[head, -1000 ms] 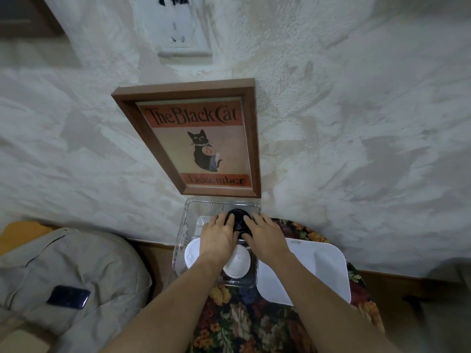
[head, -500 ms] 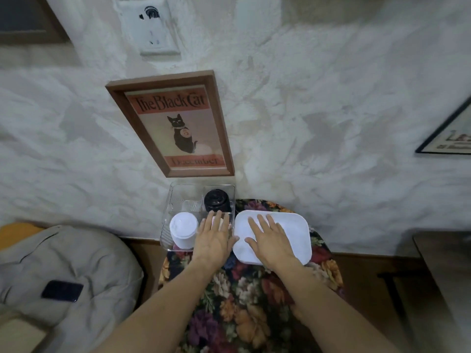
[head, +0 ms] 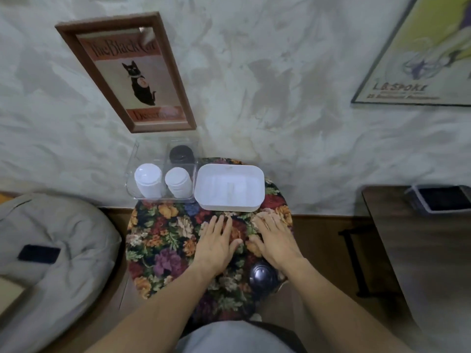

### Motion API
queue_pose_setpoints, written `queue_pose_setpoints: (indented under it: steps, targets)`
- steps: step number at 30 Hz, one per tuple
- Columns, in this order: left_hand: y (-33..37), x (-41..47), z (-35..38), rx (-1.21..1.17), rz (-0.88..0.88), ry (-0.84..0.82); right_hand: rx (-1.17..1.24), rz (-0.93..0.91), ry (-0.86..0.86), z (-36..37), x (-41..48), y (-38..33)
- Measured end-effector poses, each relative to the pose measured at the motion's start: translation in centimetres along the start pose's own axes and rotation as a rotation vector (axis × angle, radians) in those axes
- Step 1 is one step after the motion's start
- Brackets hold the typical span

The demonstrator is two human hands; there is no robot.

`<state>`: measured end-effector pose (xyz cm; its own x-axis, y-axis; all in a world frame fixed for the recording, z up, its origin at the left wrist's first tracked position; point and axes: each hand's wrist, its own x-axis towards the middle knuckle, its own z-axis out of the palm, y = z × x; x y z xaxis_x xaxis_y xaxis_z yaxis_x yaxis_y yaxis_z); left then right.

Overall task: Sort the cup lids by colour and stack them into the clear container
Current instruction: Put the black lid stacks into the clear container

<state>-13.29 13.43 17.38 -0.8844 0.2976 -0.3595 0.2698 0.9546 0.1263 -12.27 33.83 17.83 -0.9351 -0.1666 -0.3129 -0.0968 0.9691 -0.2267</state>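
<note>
Our left hand (head: 216,240) lies flat, palm down, on the floral table (head: 163,240). Its fingers are straight and close together, with the thumb out to the side. Our right hand (head: 276,240) lies flat just beside it, fingers straight and slightly spread, the fingertips blurred. Neither hand holds anything, and the two thumbs nearly meet.

The container (head: 163,199) stands at the table's far left edge, against the wall. In its near part two white piles of lids stand side by side, the left stack (head: 149,180) and the right stack (head: 178,183). Behind the right one, in the far part, stands a black stack (head: 181,154). A black lid (head: 262,276) lies loose near the table's near edge, just beside our right wrist and well apart from the container.

A white bin (head: 229,208) sits at the container's right side; we cannot tell whether they touch. Both hands lie near its front wall, apart from it.

On the wall hang a cat print (head: 132,72) and, far right, a poster (head: 420,59). A grey cushion (head: 63,238) on the left carries a dark phone (head: 38,253). A dark side table (head: 420,250) on the right bears a tray (head: 416,200).
</note>
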Motion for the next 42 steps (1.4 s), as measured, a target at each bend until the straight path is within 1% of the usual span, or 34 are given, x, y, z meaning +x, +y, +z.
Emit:
queue_pose_setpoints:
  steps: [3,7,11,13,15,18,19,21,26,28,31,35,42]
  targets:
    - [1.6,-1.6,1.6,-0.034,0.072,-0.094,0.07,0.015,-0.124,1.7,-2.9,1.5]
    - [2.3,-3.2,3.1,-0.091,0.088,-0.258,0.111,0.031,-0.296,3.2,-5.2,2.4]
    - [3.4,-3.8,3.8,-0.129,0.103,-0.351,0.226,0.06,-0.287,4.5,-5.1,2.7]
    - [3.9,-3.9,4.1,-0.208,0.087,-0.353,0.3,0.084,-0.269,5.0,-5.2,2.8]
    - [4.4,-4.0,4.1,-0.417,0.018,-0.359,0.393,0.106,-0.259,5.4,-5.5,2.9]
    - [5.2,-3.7,4.0,-0.856,-0.134,-0.454,0.535,0.173,-0.267,5.8,-5.6,3.0]
    - [5.4,-3.6,4.1,-0.961,-0.183,-0.479,0.581,0.201,-0.275,5.9,-5.4,3.1]
    - [5.5,-3.3,4.3,-1.092,-0.267,-0.494,0.716,0.257,-0.299,6.1,-5.2,3.1]
    - [5.6,-2.9,5.2,-1.207,-0.349,-0.522,1.109,0.402,-0.473,5.7,-5.3,3.2]
    - [5.7,-3.1,5.2,-1.274,-0.386,-0.545,1.242,0.475,-0.513,6.0,-5.3,3.5]
    - [5.8,-3.7,5.1,-1.357,-0.406,-0.598,1.314,0.519,-0.515,6.8,-5.2,3.7]
    - [5.6,-3.9,5.5,-1.417,-0.423,-0.617,1.407,0.555,-0.511,7.5,-5.2,3.4]
    - [4.3,-3.9,4.3,-1.441,-0.461,-0.559,1.463,0.588,-0.454,7.1,-4.2,2.0]
